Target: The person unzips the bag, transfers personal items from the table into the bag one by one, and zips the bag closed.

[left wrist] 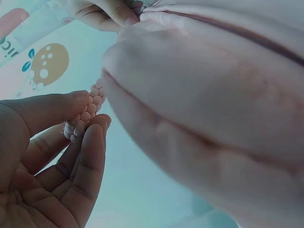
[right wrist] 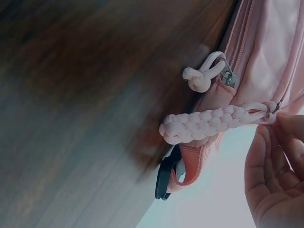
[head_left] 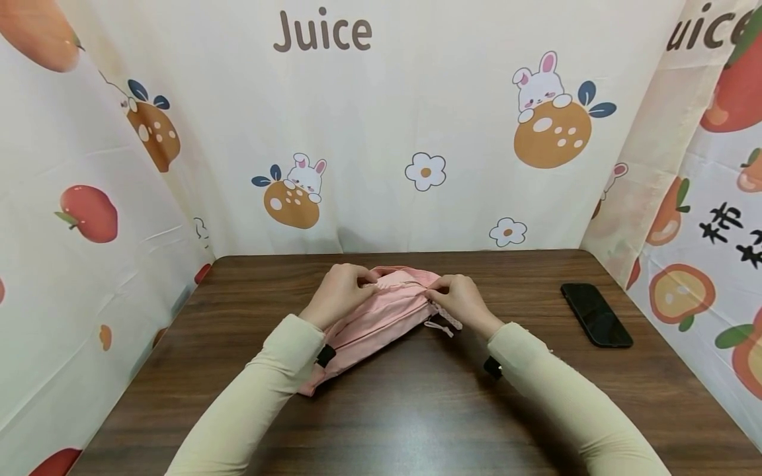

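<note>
A pink waist bag (head_left: 381, 317) lies slantwise on the table, its zipper (left wrist: 228, 33) running along the top. My left hand (head_left: 342, 294) is above the bag's far left side. In the left wrist view, thumb and fingers of the left hand (left wrist: 52, 156) pinch a pink braided zipper pull (left wrist: 90, 111). At the bag's right end, my right hand (head_left: 464, 303) pinches the fabric beside the zipper end. A second braided pull (right wrist: 204, 124) hangs there in the right wrist view, near the right fingertips, with a knotted cord pull (right wrist: 199, 78) on a lower zipper.
A black phone (head_left: 595, 314) lies on the right of the brown wooden table (head_left: 393, 423). A black buckle (right wrist: 166, 175) on a pink strap hangs at the bag's end. Printed curtains (head_left: 381, 132) stand behind the table and on both sides.
</note>
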The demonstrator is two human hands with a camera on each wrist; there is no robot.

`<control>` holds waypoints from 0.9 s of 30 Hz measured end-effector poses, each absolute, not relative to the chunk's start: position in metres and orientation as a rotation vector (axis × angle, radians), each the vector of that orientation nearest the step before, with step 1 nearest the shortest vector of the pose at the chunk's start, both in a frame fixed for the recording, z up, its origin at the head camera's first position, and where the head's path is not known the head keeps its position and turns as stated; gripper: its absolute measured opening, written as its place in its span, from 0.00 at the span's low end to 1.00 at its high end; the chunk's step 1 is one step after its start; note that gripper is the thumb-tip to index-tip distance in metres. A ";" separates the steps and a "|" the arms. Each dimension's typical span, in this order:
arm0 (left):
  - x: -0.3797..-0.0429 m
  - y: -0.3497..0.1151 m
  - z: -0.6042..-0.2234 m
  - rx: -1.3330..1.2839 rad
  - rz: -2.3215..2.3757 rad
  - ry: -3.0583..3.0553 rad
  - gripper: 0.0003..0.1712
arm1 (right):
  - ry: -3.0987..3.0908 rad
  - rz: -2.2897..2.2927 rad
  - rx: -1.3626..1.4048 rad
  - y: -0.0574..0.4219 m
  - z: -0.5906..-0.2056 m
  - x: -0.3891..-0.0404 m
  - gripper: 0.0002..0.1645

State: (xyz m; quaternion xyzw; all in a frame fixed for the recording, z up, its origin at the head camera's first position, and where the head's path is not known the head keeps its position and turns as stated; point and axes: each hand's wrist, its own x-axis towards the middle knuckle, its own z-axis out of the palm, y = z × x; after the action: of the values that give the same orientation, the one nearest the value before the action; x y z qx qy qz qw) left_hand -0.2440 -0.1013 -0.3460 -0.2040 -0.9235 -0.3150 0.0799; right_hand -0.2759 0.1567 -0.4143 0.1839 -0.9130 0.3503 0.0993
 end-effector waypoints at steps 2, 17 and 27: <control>-0.241 -0.107 -0.346 -0.603 -0.960 -2.759 0.07 | -2.700 1.038 0.543 0.157 -0.414 -0.275 0.05; -0.220 -0.145 -0.351 -0.543 -1.033 -2.741 0.04 | -2.702 1.045 0.543 0.158 -0.413 -0.276 0.05; -0.204 -0.171 -0.363 -0.462 -1.056 -2.728 0.03 | -2.698 1.053 0.562 0.157 -0.413 -0.275 0.05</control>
State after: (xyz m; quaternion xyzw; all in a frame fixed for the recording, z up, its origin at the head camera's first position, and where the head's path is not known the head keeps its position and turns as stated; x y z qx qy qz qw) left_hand -0.2043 -0.1706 -0.3633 -0.1554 -0.9175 -0.3550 0.0898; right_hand -0.2752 0.1571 -0.4129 0.1897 -0.9103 0.3553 0.0957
